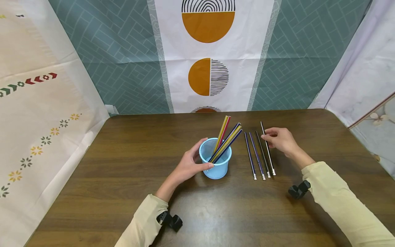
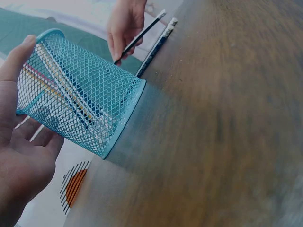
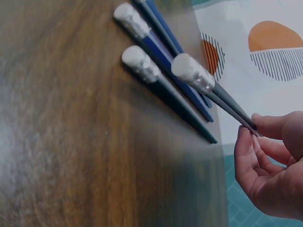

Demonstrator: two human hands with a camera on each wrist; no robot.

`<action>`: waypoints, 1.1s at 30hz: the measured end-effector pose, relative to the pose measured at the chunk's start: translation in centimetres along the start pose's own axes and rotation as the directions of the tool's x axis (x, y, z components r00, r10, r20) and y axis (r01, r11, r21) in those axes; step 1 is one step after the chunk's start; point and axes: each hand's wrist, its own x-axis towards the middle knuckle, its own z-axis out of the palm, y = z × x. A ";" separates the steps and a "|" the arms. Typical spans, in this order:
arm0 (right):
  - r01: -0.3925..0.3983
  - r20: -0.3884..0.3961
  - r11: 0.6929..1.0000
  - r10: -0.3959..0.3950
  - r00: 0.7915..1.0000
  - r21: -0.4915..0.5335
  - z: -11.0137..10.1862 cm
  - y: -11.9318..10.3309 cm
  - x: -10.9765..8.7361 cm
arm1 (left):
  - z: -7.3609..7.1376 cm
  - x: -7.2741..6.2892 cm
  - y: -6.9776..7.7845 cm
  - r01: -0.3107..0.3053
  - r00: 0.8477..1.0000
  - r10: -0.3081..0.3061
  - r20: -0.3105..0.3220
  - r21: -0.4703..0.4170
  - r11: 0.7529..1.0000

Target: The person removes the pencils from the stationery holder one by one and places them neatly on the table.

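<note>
My left hand (image 1: pixel 188 166) grips a light blue mesh pencil cup (image 1: pixel 216 171), thumb at the near side of the rim and fingers round the left side. Several yellow, red and dark blue pencils (image 1: pixel 226 145) lean to the right inside it. With thumb and fingertips, my right hand (image 1: pixel 281 140) pinches a dark pencil (image 1: pixel 270 159). In the right wrist view the held pencil's white eraser (image 3: pixel 187 70) is raised above the table. Left of it lie a black pencil (image 1: pixel 263 156), a purple pencil (image 1: pixel 257 157) and a dark blue pencil (image 1: pixel 250 157), roughly side by side, erasers toward me.
Everything stands on a brown wooden table (image 1: pixel 129 151). A patterned cloth (image 1: pixel 132 61) hangs behind its far edge, with pale cloths at the left (image 1: pixel 46 137) and right (image 1: pixel 361 68). Each sleeve carries a small black device at the wrist.
</note>
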 end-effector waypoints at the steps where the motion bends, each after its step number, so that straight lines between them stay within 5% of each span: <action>1: -0.003 0.002 1.000 0.003 1.000 -0.002 0.0 0.1 0.0 | -0.1 0.1 -0.5 -0.006 1.000 0.006 -0.001 0.003 1.000; 33: -0.059 0.061 0.998 0.059 0.996 0.006 0.9 2.3 0.4 | 0.0 0.1 0.3 0.044 0.999 -0.044 0.006 -0.001 0.999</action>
